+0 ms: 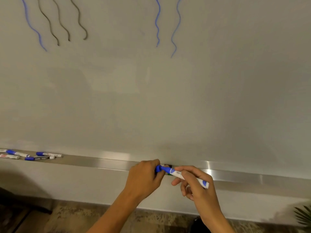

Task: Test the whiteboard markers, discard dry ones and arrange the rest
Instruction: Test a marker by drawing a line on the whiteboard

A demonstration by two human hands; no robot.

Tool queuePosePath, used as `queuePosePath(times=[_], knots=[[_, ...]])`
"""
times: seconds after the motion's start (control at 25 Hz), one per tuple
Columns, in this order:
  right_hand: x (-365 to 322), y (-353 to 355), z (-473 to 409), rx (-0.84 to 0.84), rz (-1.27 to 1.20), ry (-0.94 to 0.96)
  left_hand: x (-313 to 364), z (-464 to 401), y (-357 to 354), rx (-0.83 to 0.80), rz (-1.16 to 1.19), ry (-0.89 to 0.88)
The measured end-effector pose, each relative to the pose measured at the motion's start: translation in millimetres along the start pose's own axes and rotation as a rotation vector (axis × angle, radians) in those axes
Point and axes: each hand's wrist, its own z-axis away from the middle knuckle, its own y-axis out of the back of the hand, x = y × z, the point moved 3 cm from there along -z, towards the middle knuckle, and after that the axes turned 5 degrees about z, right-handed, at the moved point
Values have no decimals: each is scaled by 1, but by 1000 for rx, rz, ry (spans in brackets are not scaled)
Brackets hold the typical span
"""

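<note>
Far left on the metal whiteboard tray (101, 161) lies a loose cluster of capped markers (32, 155), most with blue caps and one with red on its label, near each other but not lined up; whether they are tested keepers or still waiting cannot be told. Above them the whiteboard (151, 98) carries a blue squiggle (32, 26) and three dark squiggles (67, 22), and further right two more blue squiggles (166, 24), so by my reading several markers have already been tried. At centre the left hand (144, 177) has its fingers curled round the blue cap (159, 168), which sits at the tip of the blue marker (185, 176); whether the cap is going on or coming off is unclear. The right hand (195, 184) pinches the white barrel. Behind the hands a dark and green object on the tray is mostly hidden. No discard spot shows, and the tidy arranging looks still ahead.
</note>
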Motion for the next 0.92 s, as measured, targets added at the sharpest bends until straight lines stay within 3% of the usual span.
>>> queuePosePath(times=[0.36,0.44,0.6,0.92], knots=[[24,13,14,-93,136,-130,-6,19,-20,-215,-65,-151],[23,18,19,-137,172,-175,-8,25,-24,-308,39,-176],[26,36,24,-183,112,-256,-9,37,-25,-580,585,-116],[42,54,30,-338,47,-347,-7,42,-43,-622,696,-53]])
